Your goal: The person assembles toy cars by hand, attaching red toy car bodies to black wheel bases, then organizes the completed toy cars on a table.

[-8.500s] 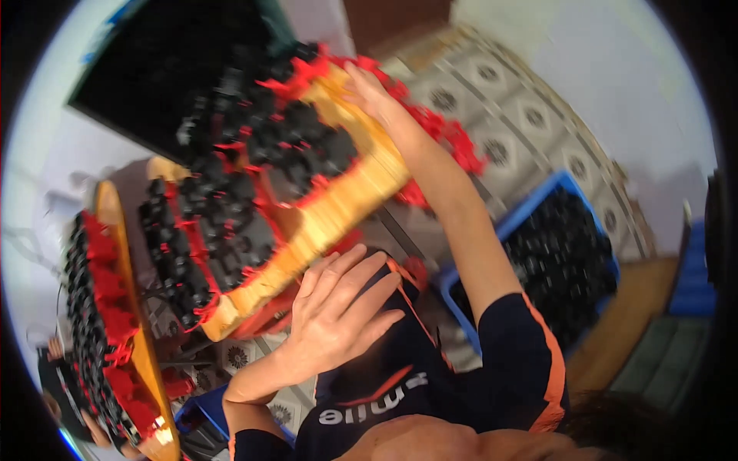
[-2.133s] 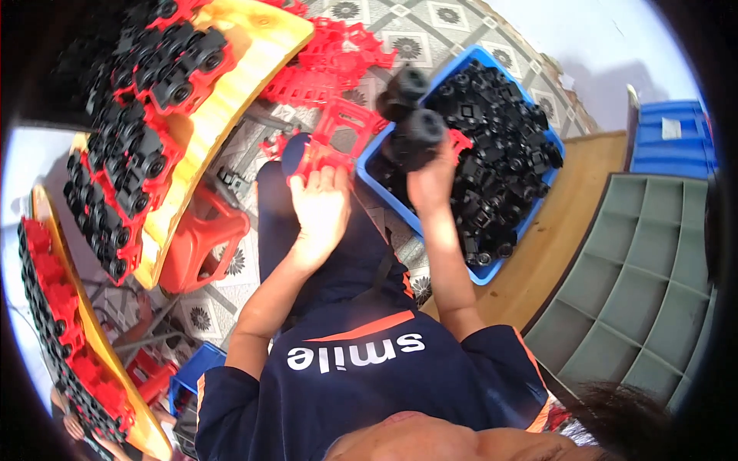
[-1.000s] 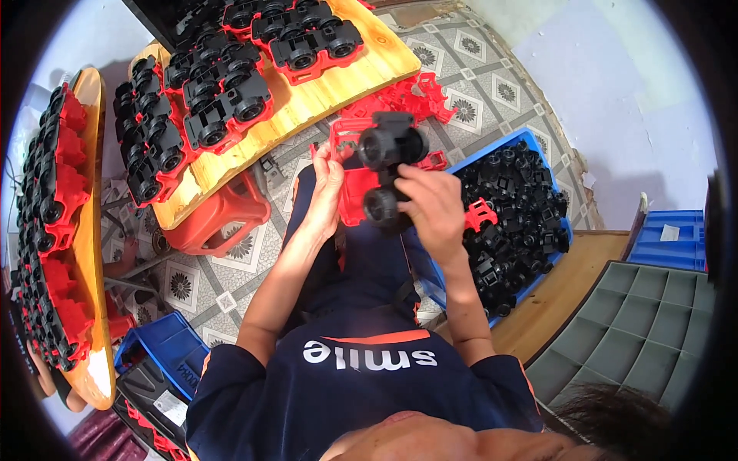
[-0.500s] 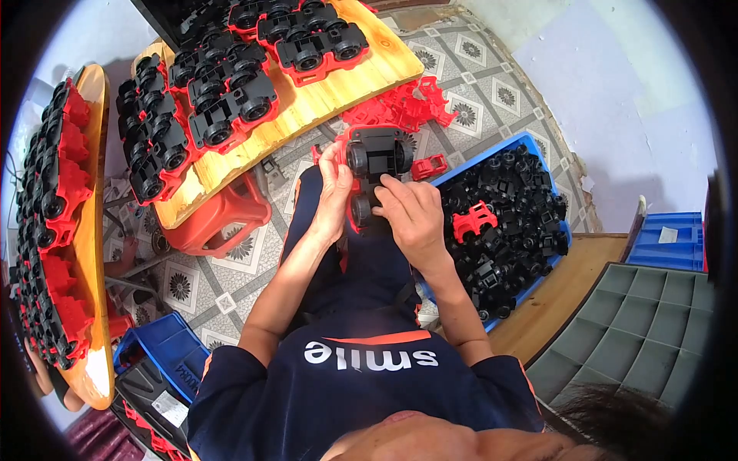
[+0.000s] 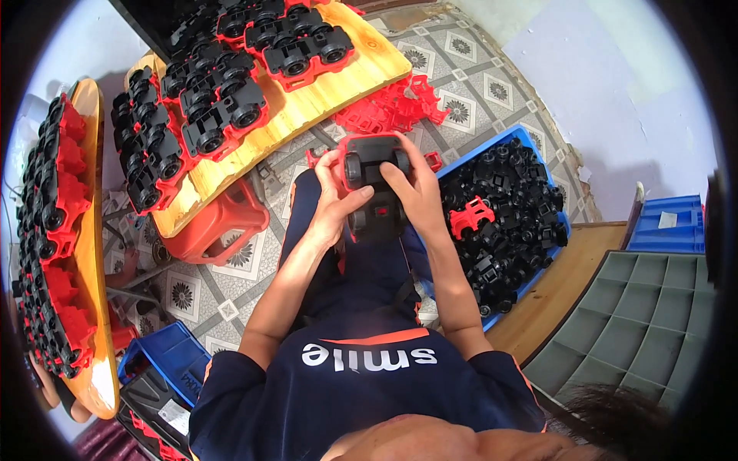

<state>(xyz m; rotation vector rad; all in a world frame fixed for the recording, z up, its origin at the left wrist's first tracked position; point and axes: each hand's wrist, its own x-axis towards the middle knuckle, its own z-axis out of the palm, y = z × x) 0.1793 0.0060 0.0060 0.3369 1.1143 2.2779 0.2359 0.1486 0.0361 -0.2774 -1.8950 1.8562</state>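
Note:
Over my lap, a toy car is held underside up, its black chassis and wheels set in a red body. My left hand wraps its left side, with the thumb lying across the chassis. On the opposite side my right hand grips the car, its thumb pressing on the chassis near a front wheel and its fingers around the far edge. A small red patch shows through an opening in the middle of the chassis. The fingertips beneath the car are hidden.
Rows of similar toy cars stand on a wooden table ahead and a wooden board at left. A blue crate of black chassis parts stands at right, one red body on top. Loose red bodies lie on the floor.
My right hand has shifted from the chassis's near part up around the car's right side, thumb now on the chassis. My left thumb has moved onto the chassis too.

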